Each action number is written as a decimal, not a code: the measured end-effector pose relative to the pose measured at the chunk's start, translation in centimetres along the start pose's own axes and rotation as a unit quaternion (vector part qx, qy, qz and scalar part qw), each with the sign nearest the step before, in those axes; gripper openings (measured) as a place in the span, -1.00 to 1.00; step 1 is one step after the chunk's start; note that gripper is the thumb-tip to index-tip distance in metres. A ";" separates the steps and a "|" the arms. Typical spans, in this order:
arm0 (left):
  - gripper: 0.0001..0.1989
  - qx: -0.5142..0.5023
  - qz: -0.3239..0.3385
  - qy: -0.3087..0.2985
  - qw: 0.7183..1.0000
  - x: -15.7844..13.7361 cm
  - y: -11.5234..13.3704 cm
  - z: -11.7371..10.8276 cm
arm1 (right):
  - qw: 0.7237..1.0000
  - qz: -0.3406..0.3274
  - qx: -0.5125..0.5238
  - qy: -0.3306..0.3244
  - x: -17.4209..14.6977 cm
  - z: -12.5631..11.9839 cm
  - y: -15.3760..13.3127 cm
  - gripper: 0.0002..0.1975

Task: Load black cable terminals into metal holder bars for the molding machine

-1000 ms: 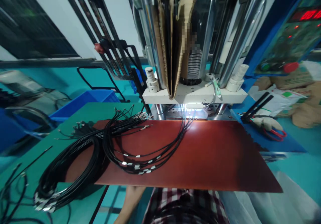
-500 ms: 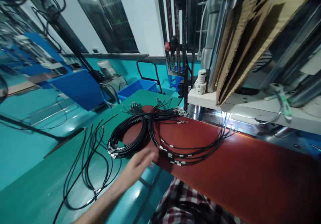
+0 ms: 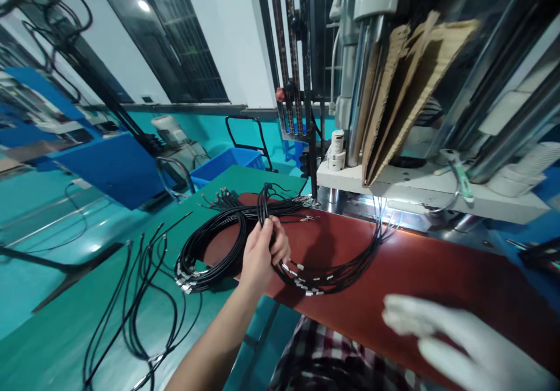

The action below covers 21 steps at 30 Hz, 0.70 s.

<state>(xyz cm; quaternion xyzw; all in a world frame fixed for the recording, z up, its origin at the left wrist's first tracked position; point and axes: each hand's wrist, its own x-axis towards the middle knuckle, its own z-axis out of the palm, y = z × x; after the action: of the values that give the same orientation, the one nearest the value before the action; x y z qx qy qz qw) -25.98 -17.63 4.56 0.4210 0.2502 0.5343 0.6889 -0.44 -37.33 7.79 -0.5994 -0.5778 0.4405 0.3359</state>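
Now the left hand [image 3: 265,250]'s grip clamps black cables [image 3: 263,205]; the gloved right hand [image 3: 475,335], grip apart, hovers over the red-brown board [image 3: 431,271].

A red-brown board [image 3: 420,280] carries most of the cables, its left end lying over a green tabletop [image 3: 48,344]. A large coil of black cables [image 3: 189,244] straddles the two, with silvery bands gathered at its near left edge. Right of it, a curved bundle of black cables [image 3: 345,283], also banded, stretches over the board towards the press; its left end is raised, and how much of the rest touches the board cannot be told. Looser black cables [image 3: 153,358] lie in open loops on the green tabletop, well apart from the board.
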 end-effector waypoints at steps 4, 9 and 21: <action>-0.78 0.191 0.016 -0.112 0.975 -5.1 1.8 5.3 | 0.990 -0.029 0.138 -0.007 6.6 0.2 -4.8 -0.43; -0.85 0.396 0.097 -0.386 0.827 -9.1 2.3 9.9 | 0.932 -0.044 0.336 -0.127 9.0 -0.7 -13.6 -0.38; 0.01 0.440 -0.065 -0.698 0.561 -12.7 -13.7 15.5 | 0.986 -0.034 -0.087 0.139 -1.6 -8.3 -11.5 -0.59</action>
<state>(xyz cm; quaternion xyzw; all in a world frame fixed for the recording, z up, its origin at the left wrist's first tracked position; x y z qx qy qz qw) -10.31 -35.57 -0.27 0.8961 -0.0776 -0.1492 0.4107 2.69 -36.82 21.69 -0.6620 -0.5817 0.2890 0.3741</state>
